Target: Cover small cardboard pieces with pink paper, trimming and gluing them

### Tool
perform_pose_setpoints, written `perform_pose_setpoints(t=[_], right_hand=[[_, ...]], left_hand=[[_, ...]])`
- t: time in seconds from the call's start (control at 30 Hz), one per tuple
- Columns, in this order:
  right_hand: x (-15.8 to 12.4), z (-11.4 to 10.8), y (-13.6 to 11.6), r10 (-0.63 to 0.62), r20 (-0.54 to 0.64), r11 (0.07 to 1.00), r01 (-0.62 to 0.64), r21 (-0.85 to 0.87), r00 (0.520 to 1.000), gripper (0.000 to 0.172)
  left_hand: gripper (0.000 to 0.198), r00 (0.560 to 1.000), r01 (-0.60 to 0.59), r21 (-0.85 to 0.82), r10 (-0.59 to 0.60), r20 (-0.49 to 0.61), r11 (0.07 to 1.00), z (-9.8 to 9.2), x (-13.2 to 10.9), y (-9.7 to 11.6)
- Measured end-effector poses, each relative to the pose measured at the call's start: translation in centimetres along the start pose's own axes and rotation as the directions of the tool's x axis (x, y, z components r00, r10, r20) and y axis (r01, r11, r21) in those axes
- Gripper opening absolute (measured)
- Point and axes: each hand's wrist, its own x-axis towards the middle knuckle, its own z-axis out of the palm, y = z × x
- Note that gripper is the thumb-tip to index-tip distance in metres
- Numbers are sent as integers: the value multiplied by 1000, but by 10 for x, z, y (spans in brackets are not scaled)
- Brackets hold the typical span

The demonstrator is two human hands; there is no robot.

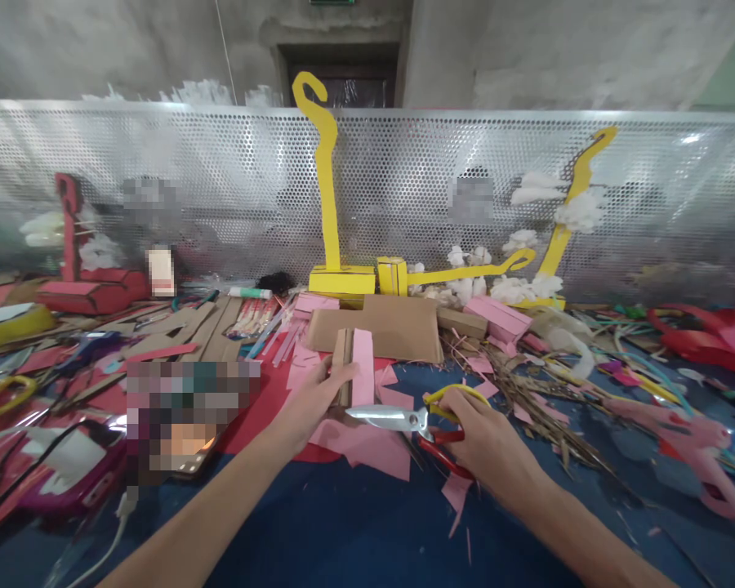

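My left hand (311, 402) grips an upright strip of brown cardboard faced with pink paper (356, 363), standing on the blue table. My right hand (487, 441) holds scissors (404, 420) with one yellow and one red handle. Their silver blades point left, close to the base of the strip. Pink paper offcuts (367, 445) lie under and around both hands.
A folded brown cardboard piece (398, 327) lies just behind the strip. Yellow cardboard hook shapes (327, 188) with white cotton stand against a perforated metal screen (220, 180). A red cardboard model (89, 286) sits at left, dry twigs (527, 392) and coloured scraps at right.
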Motion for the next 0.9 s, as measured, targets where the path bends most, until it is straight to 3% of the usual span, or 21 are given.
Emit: perform_pose_setpoints(t=[0.17,0.33,0.53,0.77,0.9], right_hand=[[1,-1,-2,34,-2,998,-34,-50,999,13],[3,-3,-8,0,-37,995,-3,-98,999,26],[4,-4,-12,-29,-21,992,27,-123,999,21],[4,1,-8,-6,2,990,7,-144,1000,23],[1,2,-4,5,34,989,0,-145,999,15]], left_hand=[[57,1000,-1,-47,0,-12,999,0,0,1],[57,1000,6,-56,-7,-16,998,-2,2,-1],[56,997,7,-62,-12,-79,998,1,1,0],[56,1000,-2,-15,1,-24,1000,1,2,-6],[61,1000,-12,14,13,-21,1000,3,0,-3]])
